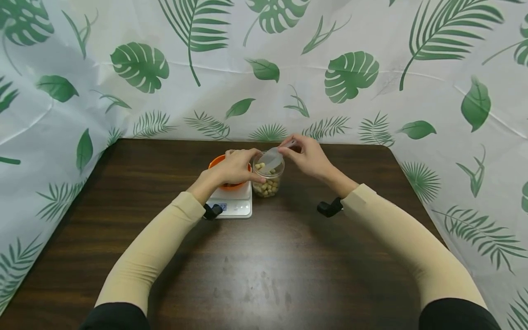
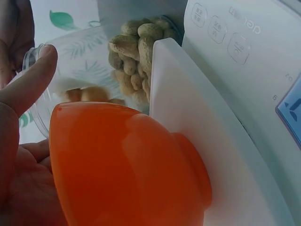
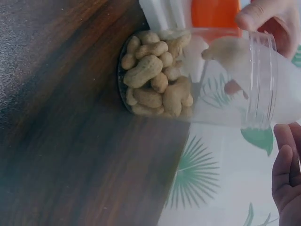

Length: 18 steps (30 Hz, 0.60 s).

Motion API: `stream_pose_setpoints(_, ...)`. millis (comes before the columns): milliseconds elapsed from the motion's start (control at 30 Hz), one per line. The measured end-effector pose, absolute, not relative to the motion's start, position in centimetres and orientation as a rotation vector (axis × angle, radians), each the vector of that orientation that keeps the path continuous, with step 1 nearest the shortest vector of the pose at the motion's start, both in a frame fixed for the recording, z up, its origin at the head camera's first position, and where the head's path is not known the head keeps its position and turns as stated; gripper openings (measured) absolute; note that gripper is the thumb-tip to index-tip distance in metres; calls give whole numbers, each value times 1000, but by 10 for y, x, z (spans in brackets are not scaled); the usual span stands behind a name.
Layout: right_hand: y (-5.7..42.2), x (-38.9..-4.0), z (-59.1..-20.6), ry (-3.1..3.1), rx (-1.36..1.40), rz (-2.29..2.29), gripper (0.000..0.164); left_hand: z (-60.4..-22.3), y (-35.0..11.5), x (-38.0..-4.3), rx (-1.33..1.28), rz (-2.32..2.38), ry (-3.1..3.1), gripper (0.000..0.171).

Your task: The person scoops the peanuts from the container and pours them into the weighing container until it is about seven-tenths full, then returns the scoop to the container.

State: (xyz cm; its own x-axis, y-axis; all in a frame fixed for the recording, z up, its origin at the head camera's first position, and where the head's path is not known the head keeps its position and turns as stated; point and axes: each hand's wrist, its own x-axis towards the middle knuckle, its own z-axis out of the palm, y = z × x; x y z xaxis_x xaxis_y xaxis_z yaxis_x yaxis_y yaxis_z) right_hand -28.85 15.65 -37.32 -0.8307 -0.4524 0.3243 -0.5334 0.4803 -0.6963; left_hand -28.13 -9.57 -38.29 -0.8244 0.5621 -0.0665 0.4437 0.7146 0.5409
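A clear plastic jar (image 3: 214,110) with peanuts (image 3: 146,75) in its lower part stands on the table beside the scale. My left hand (image 1: 233,167) reaches over the orange bowl (image 2: 117,160) and holds the jar near its mouth, thumb on one side and fingers on the other. With fingertips and thumb, my right hand (image 1: 307,158) pinches the handle of a whitish translucent spoon (image 1: 271,159). The spoon's head dips into the jar mouth. A few peanuts show blurred high in the jar, by the spoon.
Under the bowl is a white kitchen scale (image 1: 241,211) with a lit display, partly hidden by the left wrist. The dark wooden table (image 1: 255,266) ends just behind the jar, where a leaf-patterned sheet (image 1: 297,78) hangs.
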Motion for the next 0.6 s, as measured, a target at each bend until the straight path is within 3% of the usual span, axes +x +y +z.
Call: stream_pose_setpoints(600, 172, -286, -379, -2511, 675, 1507, 21, -382, -95, -281, 774, 751, 2704, 85)
